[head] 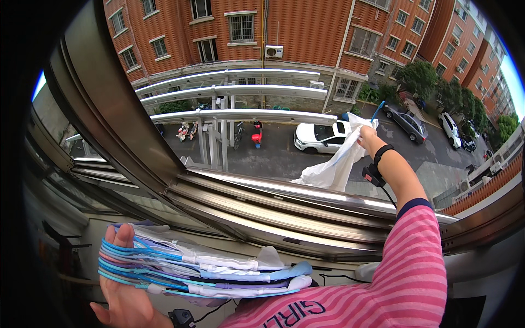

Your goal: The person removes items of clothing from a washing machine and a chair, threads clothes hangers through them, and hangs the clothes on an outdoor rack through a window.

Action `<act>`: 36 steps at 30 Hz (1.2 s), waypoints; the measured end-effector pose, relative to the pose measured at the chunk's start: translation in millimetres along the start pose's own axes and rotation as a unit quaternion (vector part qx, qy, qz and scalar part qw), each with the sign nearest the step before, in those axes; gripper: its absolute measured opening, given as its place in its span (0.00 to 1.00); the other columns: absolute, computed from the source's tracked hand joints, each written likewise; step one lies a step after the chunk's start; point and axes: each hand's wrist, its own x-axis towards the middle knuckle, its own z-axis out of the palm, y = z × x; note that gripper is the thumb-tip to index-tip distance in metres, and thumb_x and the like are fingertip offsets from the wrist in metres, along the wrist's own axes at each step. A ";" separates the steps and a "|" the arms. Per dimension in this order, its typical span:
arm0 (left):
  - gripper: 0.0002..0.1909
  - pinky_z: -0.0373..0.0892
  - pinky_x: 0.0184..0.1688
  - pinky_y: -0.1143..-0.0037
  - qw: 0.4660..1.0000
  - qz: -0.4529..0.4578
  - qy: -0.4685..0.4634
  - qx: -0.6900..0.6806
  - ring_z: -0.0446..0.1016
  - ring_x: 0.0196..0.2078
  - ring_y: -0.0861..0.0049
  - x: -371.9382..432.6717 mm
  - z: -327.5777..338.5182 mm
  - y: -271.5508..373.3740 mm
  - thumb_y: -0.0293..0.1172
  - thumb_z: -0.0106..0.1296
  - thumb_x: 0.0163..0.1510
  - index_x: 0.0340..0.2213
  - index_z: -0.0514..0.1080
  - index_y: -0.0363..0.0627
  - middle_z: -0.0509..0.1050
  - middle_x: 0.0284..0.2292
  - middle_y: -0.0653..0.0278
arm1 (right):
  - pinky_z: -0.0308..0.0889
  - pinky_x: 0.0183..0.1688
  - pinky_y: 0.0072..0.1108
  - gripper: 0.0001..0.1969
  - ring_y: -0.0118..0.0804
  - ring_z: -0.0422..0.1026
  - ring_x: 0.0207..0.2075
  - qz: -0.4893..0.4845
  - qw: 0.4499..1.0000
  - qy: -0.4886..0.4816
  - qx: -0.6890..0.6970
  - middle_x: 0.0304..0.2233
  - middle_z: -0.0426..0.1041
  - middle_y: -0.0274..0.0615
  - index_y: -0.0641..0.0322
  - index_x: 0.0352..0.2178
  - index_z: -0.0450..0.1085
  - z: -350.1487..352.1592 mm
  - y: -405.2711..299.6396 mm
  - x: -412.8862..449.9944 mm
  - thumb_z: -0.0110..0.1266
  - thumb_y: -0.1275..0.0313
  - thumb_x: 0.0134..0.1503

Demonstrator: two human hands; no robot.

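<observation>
My left hand (125, 297) is at the lower left, palm up, with a bundle of blue, pink and purple clothes hangers (135, 268) looped over its fingers. White, light blue and dark garments (233, 262) hang from these hangers and trail toward my body. Beyond the window sill my right hand (368, 135) grips a white cloth garment (338, 166), which hangs down behind the metal rail. The tip of a blue hanger (377, 110) sticks up above that hand. Just left of the garment's top is the end of the nearest metal drying pole (266, 116).
Two more poles (262, 91) run behind it on a metal bracket (217, 139). The sliding window's track (262, 217) crosses in front of me, and its frame (123, 90) rises at left. Far below are a white car (322, 137) and a red scooter (256, 137).
</observation>
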 end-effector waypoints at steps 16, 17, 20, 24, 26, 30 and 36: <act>0.54 0.39 0.60 0.65 1.000 -0.003 0.006 -0.010 0.41 0.60 0.53 -4.9 -2.8 -5.1 0.60 0.43 0.44 0.53 0.35 0.23 0.45 0.54 0.37 | 0.67 0.28 0.22 0.15 0.30 0.70 0.28 -0.141 0.849 -0.177 -0.477 0.26 0.70 0.38 0.60 0.36 0.66 13.8 105.6 -21.8 0.55 0.75 0.44; 0.55 0.39 0.60 0.65 0.999 -0.004 0.037 0.011 0.41 0.60 0.54 -3.8 1.5 -5.0 0.61 0.43 0.43 0.53 0.35 0.24 0.46 0.54 0.38 | 0.67 0.29 0.23 0.15 0.30 0.69 0.27 -0.220 0.820 -0.175 -0.499 0.25 0.70 0.38 0.61 0.35 0.66 17.4 113.6 -7.1 0.56 0.76 0.43; 0.56 0.39 0.60 0.65 0.995 -0.011 0.089 0.050 0.42 0.60 0.55 -2.4 6.9 -5.0 0.62 0.44 0.41 0.53 0.35 0.25 0.46 0.54 0.39 | 0.66 0.31 0.25 0.16 0.34 0.70 0.27 -0.320 0.774 -0.185 -0.515 0.24 0.70 0.40 0.65 0.32 0.66 48.3 116.3 -10.2 0.58 0.75 0.39; 0.56 0.39 0.60 0.65 0.996 -0.012 0.080 0.047 0.42 0.60 0.55 1.0 6.9 -5.8 0.62 0.44 0.41 0.53 0.35 0.25 0.46 0.54 0.39 | 0.66 0.33 0.27 0.16 0.41 0.71 0.31 -0.350 0.750 -0.185 -0.530 0.26 0.71 0.45 0.67 0.32 0.66 72.4 124.8 -6.4 0.58 0.74 0.39; 0.56 0.39 0.60 0.65 0.996 -0.014 0.079 0.048 0.42 0.60 0.55 1.5 6.8 -6.8 0.62 0.44 0.41 0.53 0.35 0.25 0.46 0.54 0.39 | 0.65 0.37 0.29 0.14 0.47 0.70 0.35 -0.348 0.747 -0.197 -0.531 0.29 0.70 0.50 0.66 0.31 0.66 80.6 127.1 -8.1 0.54 0.74 0.39; 0.57 0.39 0.60 0.65 0.995 -0.014 0.082 0.052 0.42 0.60 0.55 2.4 6.2 -7.1 0.62 0.44 0.41 0.53 0.35 0.25 0.46 0.55 0.39 | 0.63 0.42 0.32 0.13 0.53 0.68 0.39 -0.349 0.743 -0.204 -0.533 0.33 0.70 0.56 0.65 0.32 0.66 96.3 132.8 -21.0 0.49 0.75 0.40; 0.57 0.39 0.60 0.65 0.996 -0.019 0.077 0.049 0.43 0.60 0.56 4.4 7.3 -8.2 0.63 0.45 0.40 0.54 0.35 0.25 0.46 0.55 0.40 | 0.63 0.41 0.33 0.14 0.53 0.67 0.40 -0.335 0.767 -0.177 -0.518 0.34 0.70 0.55 0.65 0.33 0.65 107.8 146.0 -14.8 0.51 0.73 0.41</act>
